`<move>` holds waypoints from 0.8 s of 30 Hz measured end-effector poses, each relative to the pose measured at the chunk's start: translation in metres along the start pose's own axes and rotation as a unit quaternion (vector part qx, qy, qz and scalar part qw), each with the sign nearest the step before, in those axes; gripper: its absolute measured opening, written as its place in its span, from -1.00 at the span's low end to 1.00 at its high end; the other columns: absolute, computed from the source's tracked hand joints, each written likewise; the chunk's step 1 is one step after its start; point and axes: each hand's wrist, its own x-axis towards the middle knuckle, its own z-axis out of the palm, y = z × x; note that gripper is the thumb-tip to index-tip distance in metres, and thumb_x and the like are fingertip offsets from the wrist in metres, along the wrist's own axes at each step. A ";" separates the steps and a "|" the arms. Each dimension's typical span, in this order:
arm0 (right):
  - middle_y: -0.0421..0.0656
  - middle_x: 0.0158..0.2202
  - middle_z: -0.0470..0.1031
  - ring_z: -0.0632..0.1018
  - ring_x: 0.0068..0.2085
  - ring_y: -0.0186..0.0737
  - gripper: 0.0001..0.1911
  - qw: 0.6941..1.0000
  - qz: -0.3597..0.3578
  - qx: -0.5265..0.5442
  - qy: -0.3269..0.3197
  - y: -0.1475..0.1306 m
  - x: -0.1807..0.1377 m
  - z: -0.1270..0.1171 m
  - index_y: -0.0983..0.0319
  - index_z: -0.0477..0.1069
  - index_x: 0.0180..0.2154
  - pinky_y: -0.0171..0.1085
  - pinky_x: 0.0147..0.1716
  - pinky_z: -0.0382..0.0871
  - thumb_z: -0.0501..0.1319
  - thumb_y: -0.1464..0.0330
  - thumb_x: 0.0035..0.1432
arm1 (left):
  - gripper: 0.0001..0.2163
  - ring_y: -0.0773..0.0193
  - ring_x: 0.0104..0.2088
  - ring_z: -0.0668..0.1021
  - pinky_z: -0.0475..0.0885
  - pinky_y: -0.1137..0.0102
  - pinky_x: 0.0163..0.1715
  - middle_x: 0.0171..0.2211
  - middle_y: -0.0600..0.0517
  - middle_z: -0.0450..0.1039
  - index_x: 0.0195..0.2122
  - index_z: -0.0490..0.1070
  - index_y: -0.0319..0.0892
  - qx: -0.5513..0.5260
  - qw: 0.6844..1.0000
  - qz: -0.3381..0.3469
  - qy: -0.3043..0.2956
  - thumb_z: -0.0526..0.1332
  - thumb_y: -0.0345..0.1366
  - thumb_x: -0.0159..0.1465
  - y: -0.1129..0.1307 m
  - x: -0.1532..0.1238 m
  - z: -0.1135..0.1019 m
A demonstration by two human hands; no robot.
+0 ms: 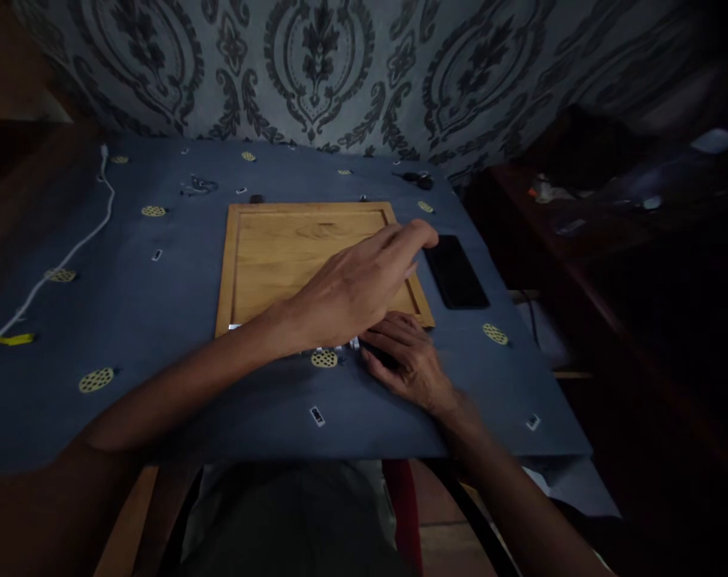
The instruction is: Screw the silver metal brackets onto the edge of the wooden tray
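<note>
The left hand [355,276] hangs over the wooden board [273,252] on the surface [177,296], the right hand [408,361] curls at its near edge, both grips unclear; a dipping left wrist could scatter small pale pieces [355,343] there.

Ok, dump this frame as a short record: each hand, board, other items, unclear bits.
left hand: extended over the wooden board, fingers near its right edge
right hand: at the board's near right corner
wooden board: raised rim, on blue patterned tablecloth
right of board: black phone, lying flat
far left: white cable
unclear: whether either hand grips anything
</note>
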 end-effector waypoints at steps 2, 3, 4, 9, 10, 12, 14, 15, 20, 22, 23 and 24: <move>-0.02 0.00 0.69 0.65 0.07 -0.02 -0.74 1.000 -0.003 0.001 0.003 0.000 0.000 0.000 0.19 0.55 0.04 -0.01 0.03 0.51 0.24 0.39 0.35 | -0.76 0.08 0.11 0.56 0.51 0.15 0.06 0.15 -0.10 0.47 0.08 0.27 -0.08 0.004 1.000 -0.002 0.002 -0.11 -0.34 0.49 0.000 0.000 0.000; -0.03 0.01 0.69 0.65 0.07 -0.02 -0.74 1.000 -0.002 0.003 0.002 0.000 0.000 0.001 0.19 0.55 0.04 -0.01 0.03 0.51 0.24 0.39 0.35 | -0.76 0.08 0.11 0.56 0.51 0.14 0.06 0.15 -0.10 0.47 0.08 0.27 -0.07 0.007 1.000 -0.002 0.003 -0.10 -0.35 0.49 0.000 0.000 0.000; -0.03 0.01 0.69 0.65 0.07 -0.03 -0.73 1.000 0.000 0.004 0.001 0.000 0.000 0.001 0.18 0.56 0.05 -0.01 0.03 0.51 0.24 0.39 0.35 | -0.76 0.09 0.11 0.56 0.52 0.14 0.07 0.14 -0.10 0.48 0.08 0.27 -0.07 0.008 1.000 -0.002 0.003 -0.10 -0.35 0.49 0.000 0.000 0.000; -0.05 -0.02 0.70 0.66 0.05 -0.01 -0.72 1.000 0.014 -0.002 -0.007 0.001 -0.002 0.002 0.14 0.57 0.06 0.02 0.03 0.52 0.21 0.35 0.37 | -0.76 0.08 0.11 0.56 0.52 0.13 0.07 0.13 -0.10 0.49 0.07 0.28 -0.08 0.013 1.000 -0.005 0.004 -0.10 -0.36 0.49 0.002 0.000 -0.001; -0.05 -0.03 0.70 0.67 0.04 0.00 -0.72 1.000 0.016 -0.006 -0.010 0.001 -0.002 0.002 0.13 0.58 0.06 0.03 0.03 0.53 0.21 0.34 0.37 | -0.76 0.08 0.11 0.56 0.52 0.13 0.07 0.13 -0.11 0.48 0.07 0.28 -0.09 0.014 1.000 -0.007 0.004 -0.10 -0.36 0.49 0.003 0.000 -0.001; -0.05 -0.04 0.70 0.67 0.03 0.00 -0.71 1.000 0.016 -0.010 -0.013 0.001 -0.002 0.001 0.12 0.58 0.06 0.04 0.02 0.54 0.21 0.33 0.38 | -0.75 0.08 0.11 0.56 0.52 0.14 0.05 0.13 -0.11 0.48 0.08 0.28 -0.10 0.014 1.000 -0.012 0.003 -0.10 -0.36 0.49 0.004 0.000 -0.002; -0.05 -0.03 0.70 0.67 0.03 0.00 -0.71 1.000 0.009 -0.006 -0.010 0.001 -0.001 0.000 0.13 0.57 0.07 0.03 0.01 0.54 0.22 0.34 0.37 | -0.75 0.09 0.10 0.56 0.52 0.16 0.04 0.13 -0.10 0.48 0.08 0.29 -0.09 0.015 1.000 -0.013 0.003 -0.10 -0.36 0.49 0.005 0.000 -0.003; -0.04 -0.03 0.70 0.67 0.04 0.00 -0.71 1.000 0.005 -0.003 -0.006 0.000 0.000 0.000 0.14 0.57 0.07 0.02 0.01 0.54 0.22 0.35 0.36 | -0.75 0.09 0.10 0.56 0.52 0.16 0.05 0.13 -0.09 0.48 0.08 0.29 -0.08 0.016 1.000 -0.012 0.003 -0.09 -0.37 0.49 0.005 0.000 -0.003; -0.03 -0.01 0.70 0.67 0.04 -0.01 -0.73 1.000 -0.001 -0.001 0.008 -0.002 0.003 0.000 0.16 0.56 0.05 0.00 -0.01 0.55 0.23 0.39 0.35 | -0.75 0.12 0.10 0.55 0.51 0.18 0.05 0.15 -0.09 0.47 0.08 0.28 -0.10 0.012 1.000 -0.014 -0.002 -0.09 -0.39 0.49 0.005 -0.001 0.000; -0.04 -0.01 0.70 0.68 0.03 -0.01 -0.74 1.000 -0.002 -0.002 0.009 -0.002 0.003 0.000 0.15 0.56 0.04 0.00 -0.02 0.55 0.23 0.39 0.35 | -0.75 0.13 0.10 0.55 0.50 0.21 0.03 0.16 -0.10 0.46 0.09 0.27 -0.12 0.008 1.000 -0.018 -0.006 -0.08 -0.40 0.48 0.004 -0.001 0.002; -0.04 -0.02 0.70 0.68 0.03 -0.01 -0.74 1.000 -0.003 -0.003 0.009 -0.002 0.003 0.000 0.15 0.55 0.04 0.00 -0.01 0.55 0.23 0.39 0.36 | -0.75 0.13 0.10 0.55 0.50 0.22 0.02 0.16 -0.11 0.45 0.09 0.27 -0.13 0.008 1.000 -0.020 -0.009 -0.08 -0.40 0.48 0.004 -0.001 0.003; -0.04 -0.02 0.70 0.68 0.03 -0.01 -0.75 1.000 -0.004 -0.004 0.009 -0.002 0.003 0.000 0.15 0.55 0.04 0.00 -0.01 0.55 0.23 0.39 0.36 | -0.75 0.12 0.09 0.55 0.50 0.22 0.02 0.16 -0.11 0.45 0.09 0.27 -0.13 0.008 1.000 -0.023 -0.011 -0.08 -0.40 0.48 0.004 -0.001 0.003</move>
